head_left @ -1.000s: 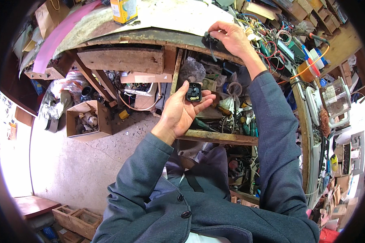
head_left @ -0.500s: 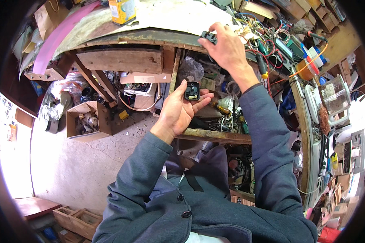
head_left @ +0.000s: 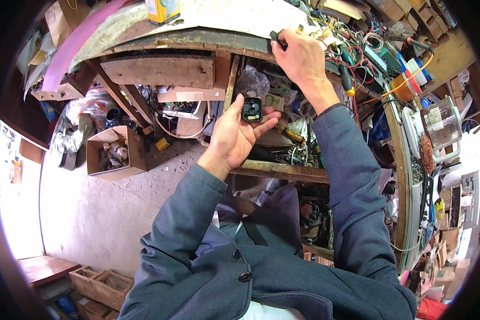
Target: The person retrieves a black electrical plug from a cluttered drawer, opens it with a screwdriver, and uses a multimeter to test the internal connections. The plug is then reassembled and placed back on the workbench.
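Observation:
My left hand (head_left: 230,136) is raised over the pulled-out drawer, palm up, with its thumb along one side of an opened black plug housing (head_left: 252,108). The housing's inside faces up, and a small pale cylinder like a fuse lies along its lower edge. Farther forward, at the edge of the workbench (head_left: 208,36), my right hand (head_left: 304,61) pinches a small black piece (head_left: 277,40) between thumb and fingers. Most of that piece is hidden behind the fingers, so its kind does not show.
The drawer's front board (head_left: 282,170) crosses below my hands; tools and plastic bags fill it. Cables and a yellow-black handled tool (head_left: 348,84) crowd the bench at right. A yellow box (head_left: 163,10) stands at the back. On the floor sits a cardboard box (head_left: 117,170).
My right hand has shifted slightly right with the black piece, which has turned and shows less. My left hand and the housing have risen a little in the picture.

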### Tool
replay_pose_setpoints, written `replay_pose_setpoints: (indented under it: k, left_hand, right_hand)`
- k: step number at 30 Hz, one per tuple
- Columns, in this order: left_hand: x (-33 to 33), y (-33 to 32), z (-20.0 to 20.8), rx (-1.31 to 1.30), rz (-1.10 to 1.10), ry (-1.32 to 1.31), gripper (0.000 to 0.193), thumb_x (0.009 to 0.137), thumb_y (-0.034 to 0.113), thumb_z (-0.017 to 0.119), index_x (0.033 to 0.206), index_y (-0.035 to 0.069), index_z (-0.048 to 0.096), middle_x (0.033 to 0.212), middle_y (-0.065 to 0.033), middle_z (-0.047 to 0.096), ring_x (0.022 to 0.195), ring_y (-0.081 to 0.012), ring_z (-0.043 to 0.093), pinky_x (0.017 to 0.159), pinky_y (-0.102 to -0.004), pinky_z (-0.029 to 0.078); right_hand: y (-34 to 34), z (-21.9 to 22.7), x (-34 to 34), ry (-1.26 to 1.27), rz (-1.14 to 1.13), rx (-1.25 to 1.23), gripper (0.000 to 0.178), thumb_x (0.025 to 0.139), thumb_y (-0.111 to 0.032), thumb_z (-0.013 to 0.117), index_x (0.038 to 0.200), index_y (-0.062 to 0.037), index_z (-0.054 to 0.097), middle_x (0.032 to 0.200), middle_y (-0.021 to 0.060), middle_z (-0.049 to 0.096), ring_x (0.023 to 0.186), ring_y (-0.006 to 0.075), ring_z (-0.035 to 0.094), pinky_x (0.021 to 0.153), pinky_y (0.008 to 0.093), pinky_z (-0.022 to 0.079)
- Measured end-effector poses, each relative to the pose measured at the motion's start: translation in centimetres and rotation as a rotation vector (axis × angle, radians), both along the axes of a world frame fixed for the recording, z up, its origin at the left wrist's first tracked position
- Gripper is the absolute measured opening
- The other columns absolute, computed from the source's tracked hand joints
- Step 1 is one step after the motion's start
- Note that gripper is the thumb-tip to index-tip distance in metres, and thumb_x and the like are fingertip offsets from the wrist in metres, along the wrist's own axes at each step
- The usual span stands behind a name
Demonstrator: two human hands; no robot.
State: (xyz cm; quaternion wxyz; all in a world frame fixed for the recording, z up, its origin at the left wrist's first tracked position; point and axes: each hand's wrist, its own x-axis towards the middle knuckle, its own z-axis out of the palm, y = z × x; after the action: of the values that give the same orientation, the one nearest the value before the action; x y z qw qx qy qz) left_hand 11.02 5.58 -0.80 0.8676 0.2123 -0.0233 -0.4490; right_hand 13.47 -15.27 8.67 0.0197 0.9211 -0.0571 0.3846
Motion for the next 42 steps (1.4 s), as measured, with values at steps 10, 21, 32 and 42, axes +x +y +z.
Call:
replay_pose_setpoints:
  k: [10, 21, 32, 42]
  left_hand:
    - [-0.1, 0.0, 0.1, -0.005, 0.007, 0.014, 0.048, 0.116, 0.033, 0.037, 0.134, -0.009, 0.052, 0.129, -0.0299, 0.064, 0.123, -0.0426, 0.066, 0.107, -0.0494, 0.058]
    - [-0.2, 0.1, 0.5, 0.002, -0.006, 0.016, 0.047, 0.116, 0.031, 0.037, 0.134, -0.010, 0.050, 0.130, -0.0311, 0.063, 0.124, -0.0428, 0.065, 0.108, -0.0472, 0.058]
    - [-0.3, 0.2, 0.7, -0.002, 0.001, 0.014, 0.044, 0.116, 0.031, 0.037, 0.129, -0.009, 0.051, 0.129, -0.0316, 0.064, 0.124, -0.0427, 0.066, 0.108, -0.0470, 0.058]
    - [-0.2, 0.2, 0.5, -0.003, -0.009, 0.024, 0.045, 0.116, 0.031, 0.037, 0.130, -0.009, 0.051, 0.129, -0.0321, 0.063, 0.124, -0.0425, 0.065, 0.109, -0.0471, 0.057]
  right_hand:
    - [-0.5, -0.2, 0.1, -0.009, -0.005, -0.129, 0.020, 0.090, -0.025, 0.073, 0.088, -0.0050, 0.073, 0.086, 0.0165, 0.073, 0.081, 0.0377, 0.072, 0.075, 0.0465, 0.057]
    - [-5.4, -0.1, 0.9, -0.067, 0.154, 0.557, 0.020, 0.092, -0.020, 0.077, 0.095, 0.0006, 0.078, 0.080, 0.0116, 0.078, 0.069, 0.0191, 0.075, 0.069, 0.0337, 0.060]
    - [-7.1, -0.3, 0.9, -0.040, 0.351, 1.050, 0.017, 0.099, -0.012, 0.074, 0.103, 0.0046, 0.076, 0.087, 0.0081, 0.077, 0.074, 0.0127, 0.074, 0.069, 0.0263, 0.063]
    - [-7.2, -0.5, 0.8, -0.052, 0.411, 1.105, 0.015, 0.100, -0.010, 0.073, 0.104, 0.0047, 0.076, 0.089, 0.0075, 0.076, 0.075, 0.0132, 0.073, 0.069, 0.0265, 0.063]
